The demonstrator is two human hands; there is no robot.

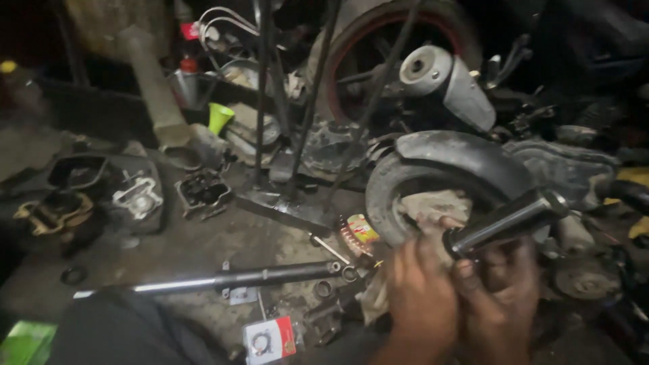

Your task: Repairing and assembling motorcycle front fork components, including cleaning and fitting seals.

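The person's left hand (422,301) and right hand (503,297) sit close together at the lower right of the view, touching or nearly so. The right hand is closed around the lower end of a dark metal fork tube (507,222), which slants up and away to the right of the grip, its shiny capped end clear of the fingers. The left hand lies just beside that grip, its fingers curled at the tube's lower end and against a dirty rag (433,206); whether it actually clamps the tube or the rag cannot be told through the blur.

Directly beyond the hands stands a small black tyre (405,182) under a dark mudguard (466,152). To the left of the grip, a second fork leg (236,278) lies flat on the greasy floor (196,243). Nearer the person than that leg, a red-and-white parts packet (270,338) lies on the floor. Well beyond and to the left rest engine parts (138,196) and a green funnel (220,116).
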